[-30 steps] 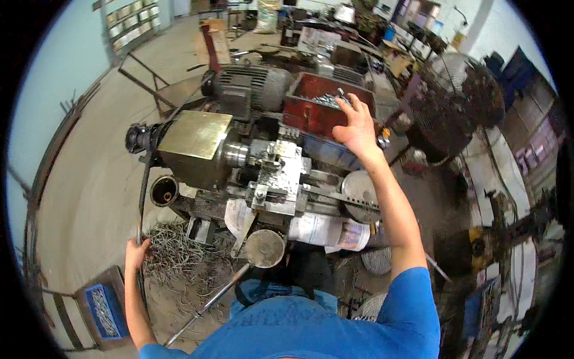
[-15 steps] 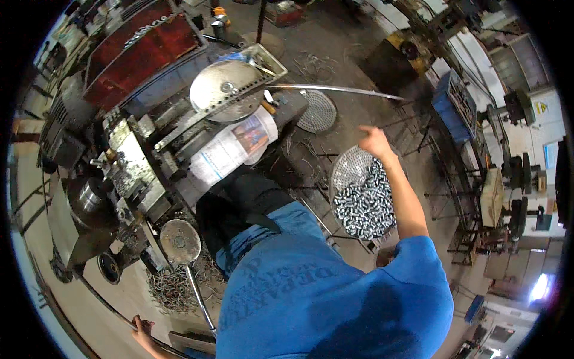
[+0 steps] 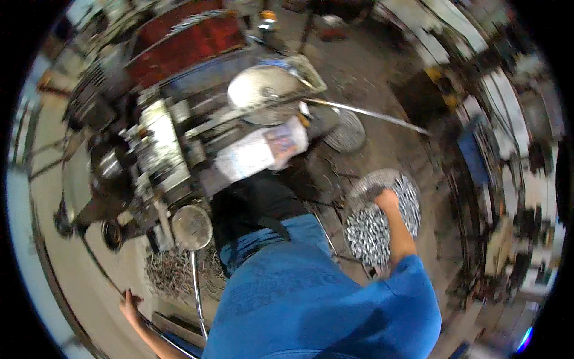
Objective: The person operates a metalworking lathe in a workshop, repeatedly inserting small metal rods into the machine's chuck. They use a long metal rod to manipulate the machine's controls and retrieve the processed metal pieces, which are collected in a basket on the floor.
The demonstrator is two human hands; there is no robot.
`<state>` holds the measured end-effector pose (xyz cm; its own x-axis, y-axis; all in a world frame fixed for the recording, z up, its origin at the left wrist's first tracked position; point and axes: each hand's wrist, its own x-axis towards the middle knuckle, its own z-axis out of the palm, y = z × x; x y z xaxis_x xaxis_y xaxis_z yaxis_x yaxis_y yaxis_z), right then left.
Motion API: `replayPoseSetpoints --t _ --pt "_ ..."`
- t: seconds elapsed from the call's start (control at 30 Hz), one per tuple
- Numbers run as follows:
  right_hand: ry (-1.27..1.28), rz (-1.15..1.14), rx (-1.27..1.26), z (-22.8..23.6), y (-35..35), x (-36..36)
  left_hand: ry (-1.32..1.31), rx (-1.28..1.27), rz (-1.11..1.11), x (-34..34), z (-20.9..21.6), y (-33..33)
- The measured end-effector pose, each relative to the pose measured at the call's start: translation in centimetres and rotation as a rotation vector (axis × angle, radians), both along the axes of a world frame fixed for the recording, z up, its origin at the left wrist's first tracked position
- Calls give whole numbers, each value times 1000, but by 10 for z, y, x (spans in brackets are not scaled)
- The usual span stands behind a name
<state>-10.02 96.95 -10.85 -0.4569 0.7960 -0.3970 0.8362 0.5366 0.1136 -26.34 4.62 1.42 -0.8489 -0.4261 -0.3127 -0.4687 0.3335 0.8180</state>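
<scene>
At the lower left my left hand [image 3: 129, 304] is closed around a long metal rod [image 3: 95, 262] that slants across the floor side of the machine. My right hand [image 3: 387, 200] is over a round perforated metal basket [image 3: 378, 177] on my right. It touches or hovers just above the heap; blur hides its fingertips. Short shiny metal cylinders [image 3: 368, 234] fill much of the basket, mostly its near and right parts. The machine [image 3: 164, 146] stands to my left, with a round metal disc [image 3: 192, 227] and a shiny bar [image 3: 197, 287] at its near end.
A large pale disc [image 3: 254, 90] and a printed sheet [image 3: 245, 157] lie on the machine bench. Behind them is a red bin [image 3: 191, 51]. A thin rod [image 3: 376, 113] juts out rightward above another round perforated tray [image 3: 347, 133]. Metal scraps [image 3: 167, 275] are piled below the near disc.
My right hand has come down from beyond the basket's far rim to the cylinders. My left hand stays on the rod. The whole view has shifted and blurred.
</scene>
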Motion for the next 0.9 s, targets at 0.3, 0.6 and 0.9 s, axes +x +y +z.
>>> replayPoseSetpoints --t 0.3,0.6,0.9 --pt "725 292 -56 16 10 -28 -182 -1227 -328 -5 105 145" --pt "1130 1263 -1070 224 -306 -244 303 420 -800 -78 137 320" --pt "1227 1528 -1039 257 -382 -250 325 808 -734 -77 115 352"
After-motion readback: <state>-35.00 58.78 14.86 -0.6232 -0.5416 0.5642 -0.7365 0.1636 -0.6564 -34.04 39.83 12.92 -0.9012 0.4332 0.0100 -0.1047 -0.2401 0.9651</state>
